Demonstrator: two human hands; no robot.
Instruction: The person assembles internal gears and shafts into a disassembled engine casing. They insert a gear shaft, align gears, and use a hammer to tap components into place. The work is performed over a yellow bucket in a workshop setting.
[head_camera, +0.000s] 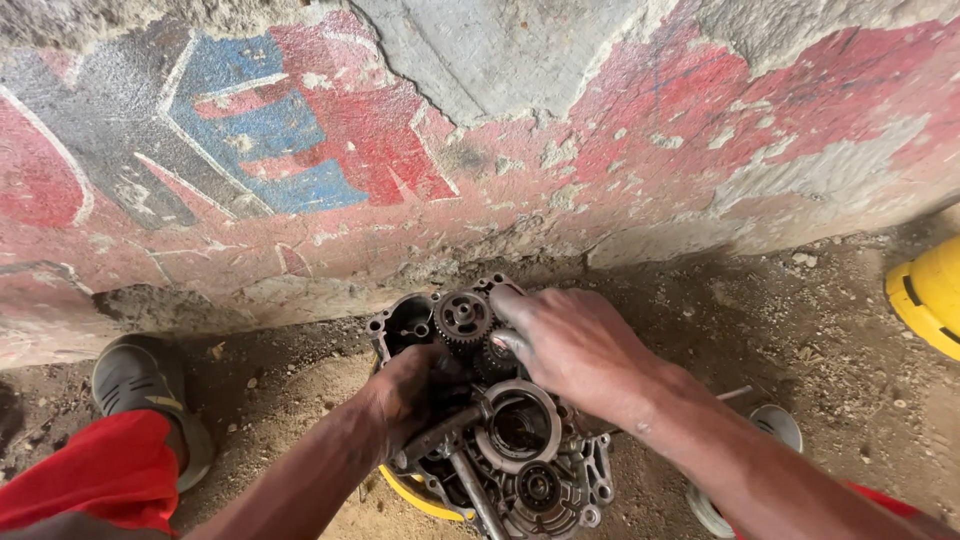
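Observation:
A greasy metal engine case (545, 480) with gears and round bearing openings stands on the dirt ground in front of me. A toothed gear (462, 318) sits near its top. My left hand (405, 385) is pressed into the case's left side, fingers curled around inner parts that are hidden by the hand. Over the upper right of the case lies my right hand (575, 345), its fingertips touching a second gear just right of the toothed one. A metal rod (470, 490) runs down across the case's lower part.
A cracked wall with peeling red and blue paint (300, 150) rises right behind the case. My shoe (140, 380) and red trouser leg (95, 470) are at left, another shoe (775, 425) at right. A yellow container (930, 295) sits at the right edge; something yellow (420, 497) lies under the case.

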